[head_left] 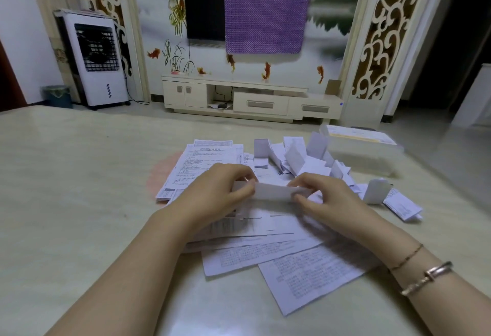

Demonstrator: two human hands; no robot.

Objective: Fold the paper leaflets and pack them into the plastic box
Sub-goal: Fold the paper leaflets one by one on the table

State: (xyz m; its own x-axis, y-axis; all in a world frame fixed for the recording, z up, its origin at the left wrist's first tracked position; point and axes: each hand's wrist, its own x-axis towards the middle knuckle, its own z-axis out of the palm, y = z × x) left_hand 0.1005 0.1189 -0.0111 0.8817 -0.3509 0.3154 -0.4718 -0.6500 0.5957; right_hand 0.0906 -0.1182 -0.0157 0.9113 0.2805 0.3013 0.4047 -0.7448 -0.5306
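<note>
Folding is under way, judged from how the papers lie. One leaflet, already reduced to a narrow strip, is held just above the table between both hands. Its left end is pinched by the curled fingers and thumb of the left hand, and its right end is pinched likewise by the right hand; both hands are closed on the strip, with no finger stretched out.

Under and before the hands a loose spread of flat sheets is seen, printed and not yet folded; more flat sheets are stacked beyond the left hand. A fair share of the work is therefore judged to be left.

Beyond the hands a heap of folded leaflets is gathered, some standing tented, and a few folded pieces lie apart to the right. None of these has been packed yet.

At the far right of the table the plastic box is set, near the heap. Something flat and yellowish can be seen in or on it; whether it is packed leaflets cannot be told.
</note>
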